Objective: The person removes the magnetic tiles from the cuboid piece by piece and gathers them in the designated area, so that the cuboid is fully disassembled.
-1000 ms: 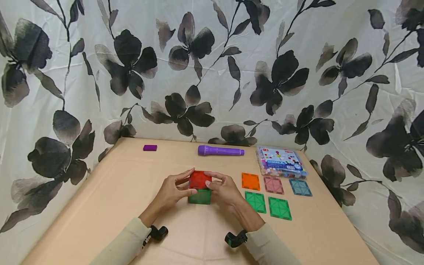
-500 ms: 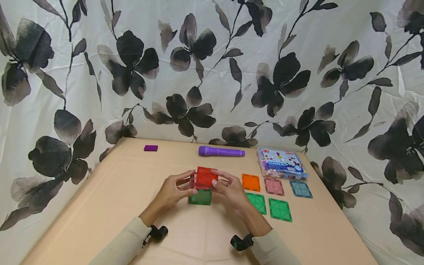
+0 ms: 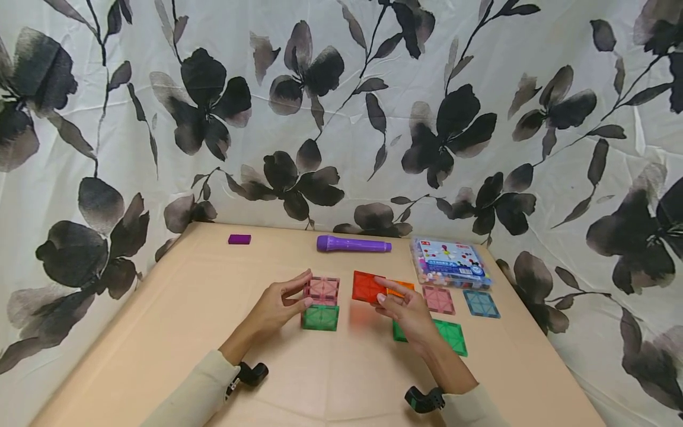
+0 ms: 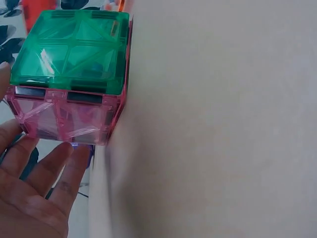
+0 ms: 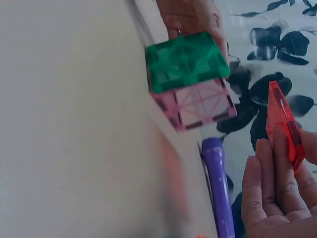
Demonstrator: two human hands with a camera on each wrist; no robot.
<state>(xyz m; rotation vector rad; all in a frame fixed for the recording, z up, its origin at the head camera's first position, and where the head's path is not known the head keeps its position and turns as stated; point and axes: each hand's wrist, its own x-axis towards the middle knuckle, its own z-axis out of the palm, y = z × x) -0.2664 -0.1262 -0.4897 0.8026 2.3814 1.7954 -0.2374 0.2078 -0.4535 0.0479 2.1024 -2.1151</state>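
A small box of magnetic tiles [image 3: 320, 303] stands mid-table, its green front [image 3: 320, 318] towards me and pink walls [image 3: 322, 289] behind. My left hand [image 3: 305, 290] grips its left side between forefinger and thumb. The left wrist view shows the green face [image 4: 69, 49], a pink face [image 4: 64, 119] and my fingers [image 4: 54, 173] beside them. My right hand [image 3: 381, 290] pinches a red tile [image 3: 367, 286] in the air to the right of the box. In the right wrist view the red tile [image 5: 285, 124] is edge-on against my fingers [image 5: 267, 188].
Loose tiles lie flat on the right: orange [image 3: 404, 286] partly hidden, pink [image 3: 439, 299], blue [image 3: 481, 303], green [image 3: 452, 337]. Behind them sits a clear bead box [image 3: 450, 267]. A purple torch [image 3: 352, 244] and a small purple block [image 3: 239, 239] lie at the back. Floral cloth surrounds the table.
My right hand has lifted the red tile off the top of the box and carried it right. The box now stands open, showing its pink wall. The left hand has stayed put.
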